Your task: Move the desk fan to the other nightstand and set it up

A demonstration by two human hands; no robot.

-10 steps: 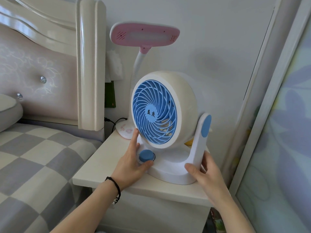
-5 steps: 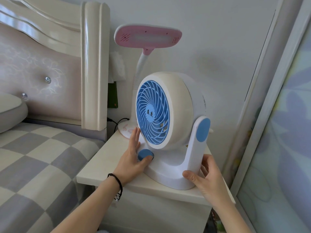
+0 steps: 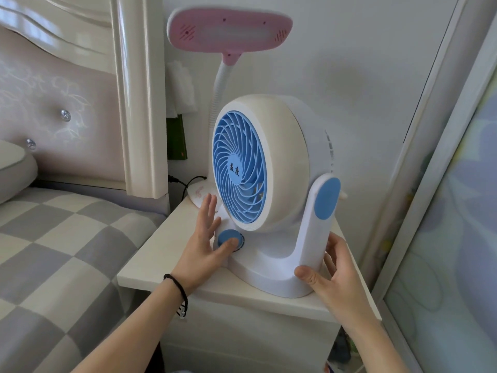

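On the nightstand (image 3: 166,254), desk fan (image 3: 269,168), left hand (image 3: 204,251) flat against base, right hand (image 3: 338,275) gripping upright, fingertips hidden.

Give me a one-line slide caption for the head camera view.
Both hands, left and right, steady a blue and white desk fan on a nightstand beneath a pink lamp.

Plain white wall (image 3: 363,63) behind, soft daylight all over. Glossy cream headboard (image 3: 139,90) on the left with a tufted pink panel (image 3: 61,117) and shiny studs. Grey and white checked bedding (image 3: 53,251) below, pillow (image 3: 13,170) at the far left edge. Pale floral panel (image 3: 457,238) in a white frame down the right side. Pink lamp (image 3: 228,30) on a white gooseneck by the wall.
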